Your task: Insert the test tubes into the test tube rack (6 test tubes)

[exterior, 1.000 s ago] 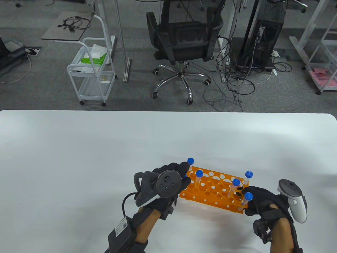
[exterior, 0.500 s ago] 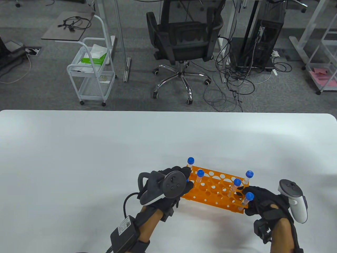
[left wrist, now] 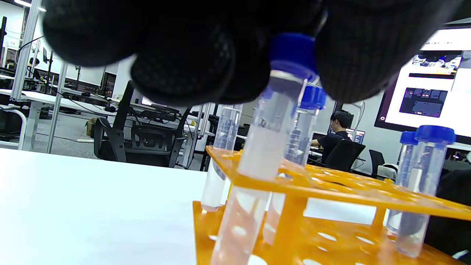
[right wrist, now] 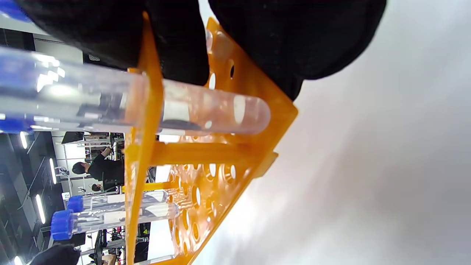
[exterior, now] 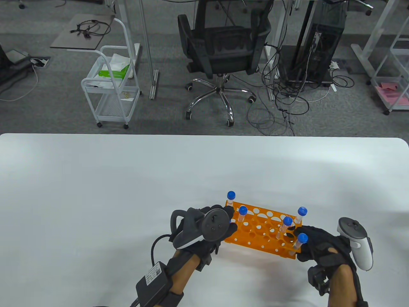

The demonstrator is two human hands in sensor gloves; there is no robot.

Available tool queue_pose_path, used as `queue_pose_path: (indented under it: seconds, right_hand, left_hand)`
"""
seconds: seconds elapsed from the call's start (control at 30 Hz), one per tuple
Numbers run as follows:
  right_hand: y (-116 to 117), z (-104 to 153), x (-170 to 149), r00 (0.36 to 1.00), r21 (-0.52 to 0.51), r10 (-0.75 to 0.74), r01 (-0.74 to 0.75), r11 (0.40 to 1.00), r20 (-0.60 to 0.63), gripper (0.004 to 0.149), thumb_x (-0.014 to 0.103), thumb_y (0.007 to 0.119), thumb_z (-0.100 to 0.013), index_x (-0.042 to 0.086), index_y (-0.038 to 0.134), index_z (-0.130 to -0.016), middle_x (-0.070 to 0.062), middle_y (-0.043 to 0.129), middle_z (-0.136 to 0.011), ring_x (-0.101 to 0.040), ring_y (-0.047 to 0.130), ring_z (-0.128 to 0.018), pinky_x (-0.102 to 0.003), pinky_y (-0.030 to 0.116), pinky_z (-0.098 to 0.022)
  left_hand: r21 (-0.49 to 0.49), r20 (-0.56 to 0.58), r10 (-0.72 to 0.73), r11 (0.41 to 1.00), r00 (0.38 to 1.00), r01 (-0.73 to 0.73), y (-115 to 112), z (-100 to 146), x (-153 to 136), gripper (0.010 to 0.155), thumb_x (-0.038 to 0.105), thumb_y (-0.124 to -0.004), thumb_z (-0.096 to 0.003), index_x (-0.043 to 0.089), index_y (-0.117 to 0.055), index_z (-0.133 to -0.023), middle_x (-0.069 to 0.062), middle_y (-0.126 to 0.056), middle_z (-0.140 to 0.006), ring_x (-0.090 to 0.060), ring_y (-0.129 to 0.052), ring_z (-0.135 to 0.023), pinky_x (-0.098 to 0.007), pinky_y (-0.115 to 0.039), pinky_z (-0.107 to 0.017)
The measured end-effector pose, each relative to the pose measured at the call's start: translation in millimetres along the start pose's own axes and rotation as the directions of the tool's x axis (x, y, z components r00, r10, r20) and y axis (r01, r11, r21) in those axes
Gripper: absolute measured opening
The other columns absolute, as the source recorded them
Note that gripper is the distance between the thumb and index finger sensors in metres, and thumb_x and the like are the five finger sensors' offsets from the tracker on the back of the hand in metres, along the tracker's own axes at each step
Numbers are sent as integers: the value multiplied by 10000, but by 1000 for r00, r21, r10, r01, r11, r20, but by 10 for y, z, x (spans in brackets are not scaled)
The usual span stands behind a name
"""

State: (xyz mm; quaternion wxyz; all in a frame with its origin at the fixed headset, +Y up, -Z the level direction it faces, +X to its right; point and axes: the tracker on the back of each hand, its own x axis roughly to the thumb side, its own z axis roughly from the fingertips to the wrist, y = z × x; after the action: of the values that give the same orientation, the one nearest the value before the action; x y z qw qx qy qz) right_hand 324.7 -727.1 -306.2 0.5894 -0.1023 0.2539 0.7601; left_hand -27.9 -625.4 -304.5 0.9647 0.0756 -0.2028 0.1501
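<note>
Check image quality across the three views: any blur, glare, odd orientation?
Table view: sharp, evenly lit, soft shadows beneath both hands beside the rack. Left wrist view: gloved fingers fill the top, out of focus; the held tube is fairly sharp. Right wrist view: turned on its side, the nearest tube blurred with bright glare, and the table reads as a grey gradient.

An orange test tube rack (exterior: pixel 259 232) sits on the white worktop (exterior: pixel 96 192), with six clear, blue-capped test tubes (exterior: pixel 286 225) standing in its holes.
</note>
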Motion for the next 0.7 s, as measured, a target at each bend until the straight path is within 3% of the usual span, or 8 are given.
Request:
queue_pose_path:
  seconds: [0.2,0.37,0.53,0.7]
  right_hand:
    - [4,-3,-5,1000,4,1,-1,1000,-2,503,538,775,-495,220,826,-880,-166,719,-1052,-336,986,-711,-514,830,-498]
    - [17,-1,-2,1000,13,-10,10,1000,1,502,538,773,-496,220,824,-882,-167,717,-1054,-337,985,-711,-513,829,-500]
    - [39,-13,15,1000,30,-11,10,1000,12,498,532,770,-503,218,822,-886,-168,710,-1058,-339,982,-718,-516,823,-506]
    - [73,-22,45,1000,43,0,0,999,21,496,527,770,-503,220,818,-889,-170,705,-1062,-343,976,-725,-518,821,-510]
  left_hand:
    - [47,-19,65,997,998,-64,98,31,-78,522,537,-795,-412,253,-893,-838,-62,-1027,-656,-198,-1034,-384,-404,-877,-294]
    - [131,-101,172,979,980,-158,178,55,-334,502,529,-772,-426,246,-915,-815,-62,-1038,-634,-195,-1039,-368,-400,-881,-275]
    - [103,-217,347,938,912,-332,-31,6,-734,468,519,-807,-417,247,-974,-759,-63,-1059,-586,-192,-1044,-331,-396,-884,-249]
    - [29,-354,377,919,856,-392,-248,-8,-1022,465,525,-823,-410,244,-994,-738,-56,-1064,-559,-180,-1042,-312,-386,-884,-237]
